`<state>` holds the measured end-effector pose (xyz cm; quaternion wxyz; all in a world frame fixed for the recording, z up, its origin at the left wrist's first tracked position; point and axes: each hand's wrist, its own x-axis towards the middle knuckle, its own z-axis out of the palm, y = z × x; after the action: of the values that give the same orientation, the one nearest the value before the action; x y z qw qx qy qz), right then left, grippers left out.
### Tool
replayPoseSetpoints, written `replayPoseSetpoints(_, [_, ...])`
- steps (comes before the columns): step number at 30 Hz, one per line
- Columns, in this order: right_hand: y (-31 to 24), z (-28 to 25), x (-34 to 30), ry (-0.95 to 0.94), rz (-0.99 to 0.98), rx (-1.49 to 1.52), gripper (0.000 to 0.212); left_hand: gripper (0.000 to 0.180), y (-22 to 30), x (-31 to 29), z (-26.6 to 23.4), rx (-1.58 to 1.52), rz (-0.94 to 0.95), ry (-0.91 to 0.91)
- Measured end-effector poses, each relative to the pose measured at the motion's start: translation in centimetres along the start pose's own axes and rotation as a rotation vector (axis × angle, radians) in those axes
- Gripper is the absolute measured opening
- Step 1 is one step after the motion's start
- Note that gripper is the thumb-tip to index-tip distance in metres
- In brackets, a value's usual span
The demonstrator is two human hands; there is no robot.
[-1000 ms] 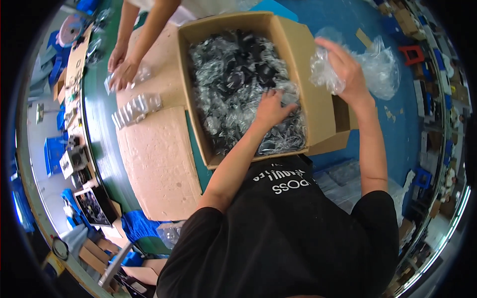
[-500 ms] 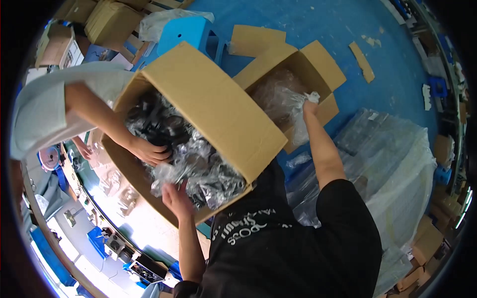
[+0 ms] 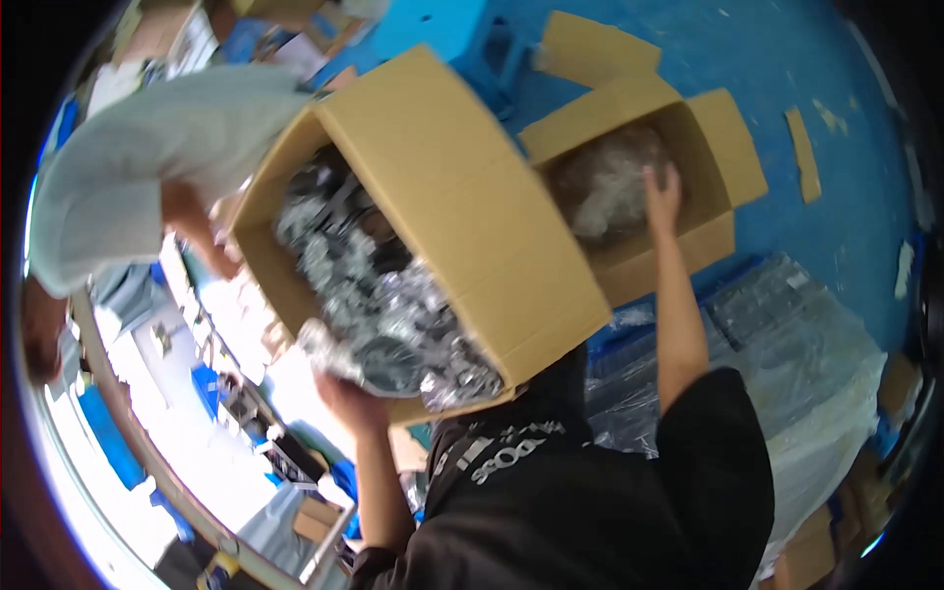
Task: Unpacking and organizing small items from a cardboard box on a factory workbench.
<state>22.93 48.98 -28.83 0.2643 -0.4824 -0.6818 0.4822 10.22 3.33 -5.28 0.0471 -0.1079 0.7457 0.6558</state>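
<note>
A large cardboard carton [image 3: 472, 216] stands tilted in front of me, holding several dark parts wrapped in clear plastic [image 3: 339, 261]. At its lower left rim my left hand [image 3: 354, 401], smeared by motion, is closed on a clear plastic bag [image 3: 323, 346]. A dark round part in plastic [image 3: 388, 364] lies right beside that hand. Over to the right, my right hand [image 3: 664, 197] is inside the opening of a second open carton [image 3: 708, 147], its fingers apart. A crumpled clear plastic bag [image 3: 615, 187] lies in that carton, next to my fingers.
A co-worker's grey sleeve [image 3: 108, 197] and arm [image 3: 192, 221] are at the left of the large carton. A blue stool [image 3: 438, 29] stands behind it. Plastic-covered goods [image 3: 787, 344] lie at my right. Cardboard scraps [image 3: 801, 157] are on the blue floor.
My right hand has let go of the plastic bag, now lower in the second carton. The co-worker's hand has left the large carton. The whole view has shifted.
</note>
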Motion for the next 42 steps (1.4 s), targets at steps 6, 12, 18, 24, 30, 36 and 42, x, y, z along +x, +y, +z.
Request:
replayPoseSetpoints(6, [-23.9, 5.6, -15.5, -0.865, -0.938, 0.302, 0.084, 0.027, -1.7, 0.6, 4.5, -0.139, -0.341, 0.324])
replayPoseSetpoints(12, [-28.4, 11.2, -22.9, -1.049, -1.437, 0.192, 0.037, 0.026, -2.7, 0.9, 3.5, -0.589, -0.269, 0.072])
replayPoseSetpoints(18, [-30.8, 14.8, -25.3, -0.86, -1.44, 0.18, 0.018, 0.028, -3.9, 2.9, 1.1, -0.761, -0.308, 0.077])
replayPoseSetpoints(24, [-37.3, 20.7, -23.5, -0.775, -1.302, 0.018, 0.012, 0.03, -5.2, 7.9, -2.9, -0.886, -0.394, -0.024])
replayPoseSetpoints(30, [-39.7, 22.7, -24.3, -0.634, -0.786, 0.069, 0.02, 0.034, -0.2, 7.1, -2.7, -0.438, 0.178, 0.04])
replayPoseSetpoints(36, [-39.6, 16.1, -19.4, -0.687, -0.783, 0.064, 0.019, 0.047, 3.3, 4.6, -4.5, 0.807, 0.079, -1.002])
replayPoseSetpoints(42, [-31.9, 11.7, -21.9, -1.049, -1.184, -0.453, 0.012, 0.043, -7.1, -1.6, -0.9, 0.708, 0.565, -0.634])
